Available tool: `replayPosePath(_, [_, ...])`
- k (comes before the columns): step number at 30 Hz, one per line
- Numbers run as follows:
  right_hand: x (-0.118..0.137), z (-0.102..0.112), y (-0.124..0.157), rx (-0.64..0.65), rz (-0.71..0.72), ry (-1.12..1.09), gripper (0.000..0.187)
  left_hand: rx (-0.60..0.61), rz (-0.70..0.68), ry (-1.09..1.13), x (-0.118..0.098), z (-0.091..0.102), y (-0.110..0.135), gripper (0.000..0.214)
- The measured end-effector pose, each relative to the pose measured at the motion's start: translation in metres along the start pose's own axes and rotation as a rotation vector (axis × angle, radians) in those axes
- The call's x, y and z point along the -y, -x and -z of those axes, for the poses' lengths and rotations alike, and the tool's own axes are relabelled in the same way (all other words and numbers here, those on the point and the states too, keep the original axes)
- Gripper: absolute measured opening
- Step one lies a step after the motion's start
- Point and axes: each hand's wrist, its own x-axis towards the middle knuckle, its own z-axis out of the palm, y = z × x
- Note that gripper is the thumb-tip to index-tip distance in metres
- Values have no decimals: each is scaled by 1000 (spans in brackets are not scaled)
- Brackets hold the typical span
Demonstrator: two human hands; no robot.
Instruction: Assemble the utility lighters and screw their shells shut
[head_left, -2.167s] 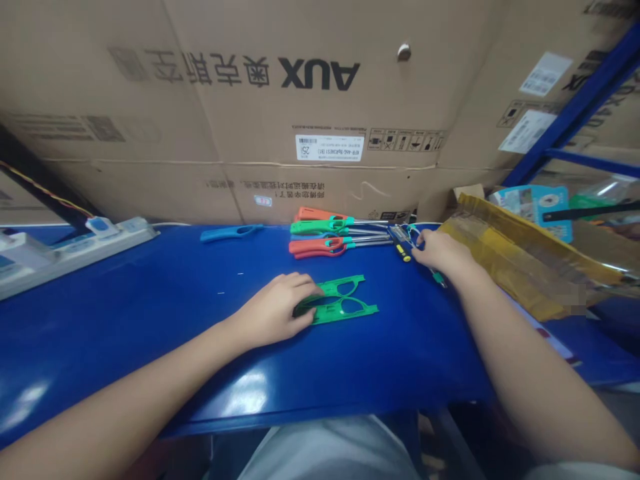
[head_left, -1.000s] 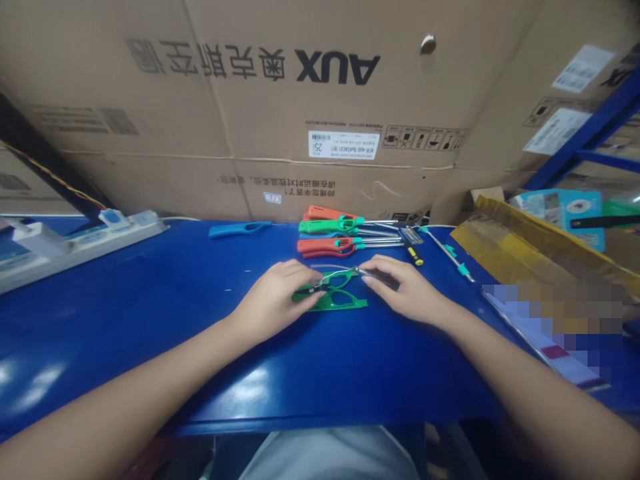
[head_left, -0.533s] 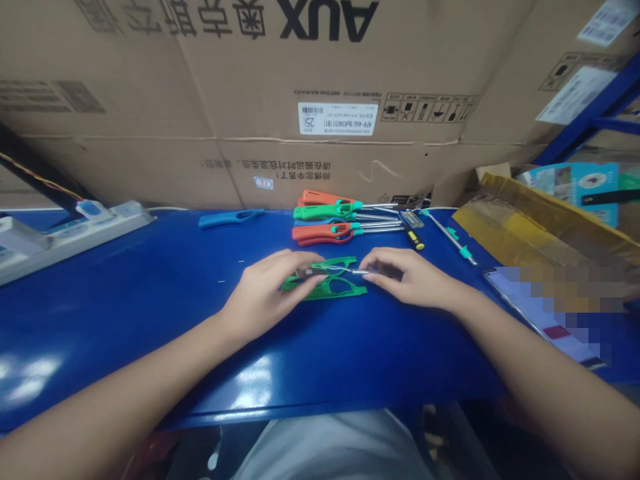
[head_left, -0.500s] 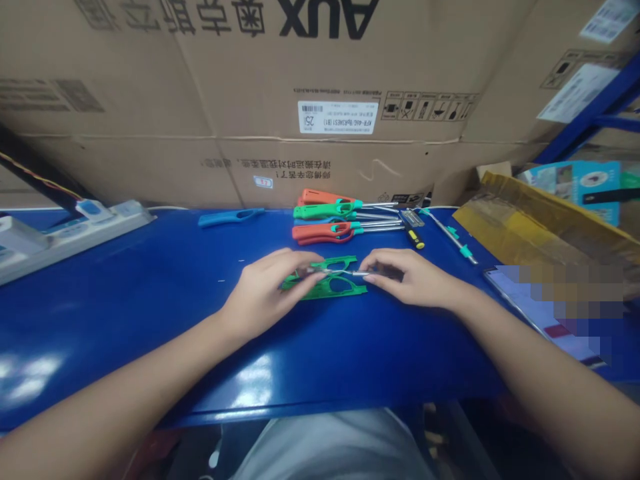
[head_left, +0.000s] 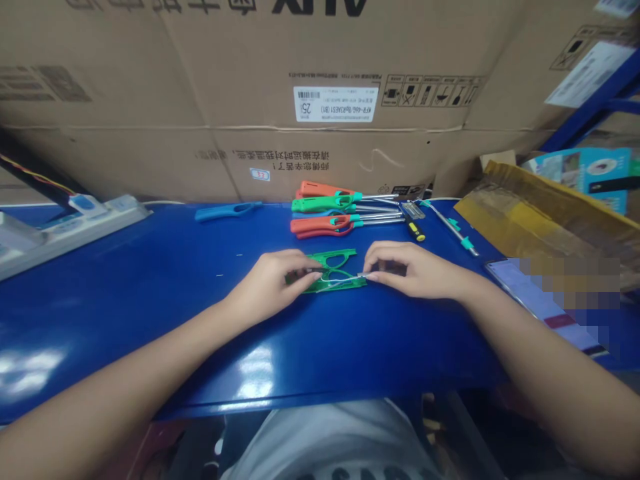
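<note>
A flat green plastic moulding (head_left: 340, 258) with two oval openings lies mid-table on the blue bench top (head_left: 150, 347). My left hand (head_left: 270, 280) rests at its left end, and my right hand (head_left: 410, 270) comes in from the right. Between my fingertips runs a thin metal rod with a wire (head_left: 345, 282), held low across the moulding. Behind them lie orange and green utility lighters (head_left: 325, 207) with long metal nozzles. A yellow-and-black screwdriver (head_left: 415, 230) and a metal rod with green fittings (head_left: 457, 230) lie to the right.
A blue plastic handle (head_left: 227, 211) lies at the back of the bench. A white power strip (head_left: 75, 223) sits at the left. Large cardboard cartons (head_left: 300, 147) stand behind the bench, and a yellow padded envelope (head_left: 540, 217) lies at the right.
My hands have drawn the thin metal piece lower across the green moulding, and the fingers have shifted along it. The whole view has slid upward as my head tilted down.
</note>
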Motion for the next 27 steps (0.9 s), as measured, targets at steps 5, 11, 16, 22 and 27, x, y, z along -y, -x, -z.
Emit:
replayPosePath(5, [-3, 0, 0, 6, 49, 55, 22, 28, -32, -28, 3, -3, 1, 21])
replayPosePath(11, [-2, 1, 0, 13, 64, 92, 20, 49, -80, -63, 7, -7, 2, 18])
replayPosePath(16, [-5, 2, 1, 43, 62, 138, 22, 67, -74, -64, 6, -7, 2, 20])
replayPosePath(22, [-5, 0, 3, 45, 42, 249, 24, 72, -74, -59, 6, -6, 1, 20])
replayPosePath(27, [4, -7, 4, 33, 66, 500, 25, 60, -60, -39, 6, -6, 1, 20])
